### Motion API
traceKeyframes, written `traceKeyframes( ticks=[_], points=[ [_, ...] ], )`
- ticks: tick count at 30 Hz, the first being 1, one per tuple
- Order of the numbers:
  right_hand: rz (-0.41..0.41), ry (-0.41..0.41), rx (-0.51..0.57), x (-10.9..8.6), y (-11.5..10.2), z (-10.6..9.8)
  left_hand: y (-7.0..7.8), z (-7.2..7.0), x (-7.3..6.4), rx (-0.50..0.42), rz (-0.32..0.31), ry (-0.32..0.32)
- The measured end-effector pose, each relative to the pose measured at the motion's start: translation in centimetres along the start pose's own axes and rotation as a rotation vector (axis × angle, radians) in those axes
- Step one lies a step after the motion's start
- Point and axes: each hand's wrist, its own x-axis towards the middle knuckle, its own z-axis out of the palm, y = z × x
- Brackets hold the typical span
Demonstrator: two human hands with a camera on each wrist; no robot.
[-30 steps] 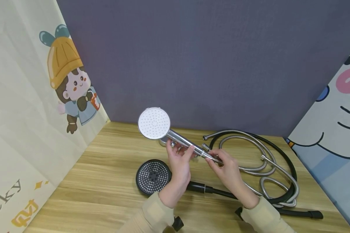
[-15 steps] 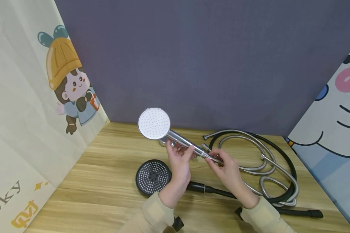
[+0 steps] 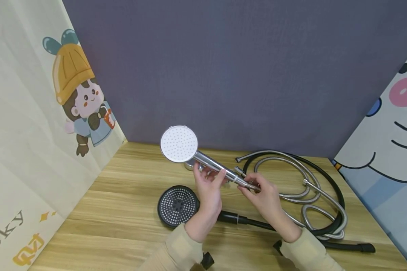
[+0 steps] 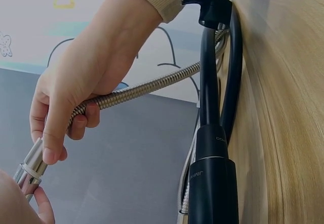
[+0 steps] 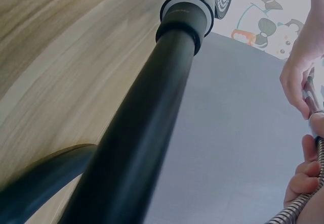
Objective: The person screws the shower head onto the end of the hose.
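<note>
In the head view my left hand (image 3: 208,192) grips the chrome handle of a shower head (image 3: 179,143) with a round white spray face, held tilted above the table. My right hand (image 3: 264,195) pinches the metal connector at the end of a silver shower hose (image 4: 147,86), right at the handle's lower end. A thin white ring shows just above that joint. From the right fingers the ribbed hose runs back toward the coils. Below my hands, a black shower head (image 3: 178,206) lies face up, its handle joined to a black hose (image 3: 261,224).
Coiled silver hoses (image 3: 320,192) and the rest of the black hose lie at the right of the wooden table (image 3: 98,226). A chrome piece (image 3: 190,164) sits partly hidden behind the shower head. A black fitting (image 3: 207,259) is near the front, beside my left sleeve.
My right fingers shift slightly at the hose connector below the handle. The left hand and the white-faced shower head stay almost still.
</note>
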Motion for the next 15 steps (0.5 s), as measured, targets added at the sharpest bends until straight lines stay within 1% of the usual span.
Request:
traceKeyframes(
  ticks=[4,15],
  points=[
    [0.000,0.001,-0.004,-0.04,0.09,0.00,0.00,0.00,-0.04,0.006,0.002,0.000],
    [-0.041,0.039,-0.014,0.05,-0.05,0.02,-0.06,0.03,-0.02,0.012,0.003,0.005]
  ],
)
